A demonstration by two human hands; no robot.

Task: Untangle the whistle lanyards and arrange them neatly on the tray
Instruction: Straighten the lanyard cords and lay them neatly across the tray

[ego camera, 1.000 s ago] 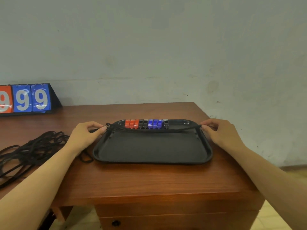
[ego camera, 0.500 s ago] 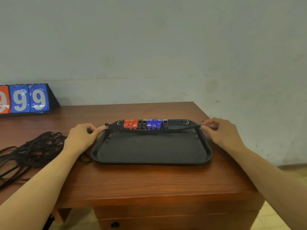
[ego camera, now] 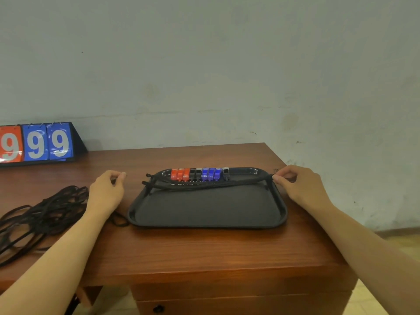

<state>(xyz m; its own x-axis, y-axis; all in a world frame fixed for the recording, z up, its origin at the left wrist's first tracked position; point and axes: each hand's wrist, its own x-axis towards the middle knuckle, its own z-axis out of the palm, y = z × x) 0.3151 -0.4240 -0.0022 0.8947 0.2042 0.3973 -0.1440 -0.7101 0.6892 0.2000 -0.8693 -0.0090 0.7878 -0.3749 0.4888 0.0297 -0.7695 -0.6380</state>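
Note:
A black tray [ego camera: 204, 221] lies on the wooden table. Along its far edge stands a row of whistles [ego camera: 200, 174]: red, black, blue, then one black. Black lanyard cords [ego camera: 204, 185] stretch across the tray just in front of the row. Their left ends [ego camera: 147, 178] lie free over the left rim. My right hand [ego camera: 302, 187] pinches the cords' right ends at the tray's right rim. My left hand [ego camera: 105, 189] hovers left of the tray, apart from the cords, its fingers loosely curled with nothing in them.
A tangled pile of black cords [ego camera: 41, 214] lies on the table at the left, one loop reaching the tray's near-left corner. A flip scoreboard [ego camera: 36, 144] showing 9s stands at the back left. The table's right edge [ego camera: 318, 223] runs close to the tray.
My left hand has let go of the cords' left ends and drawn back to the left. The ends now rest on the tray's rim. My right hand keeps its pinch.

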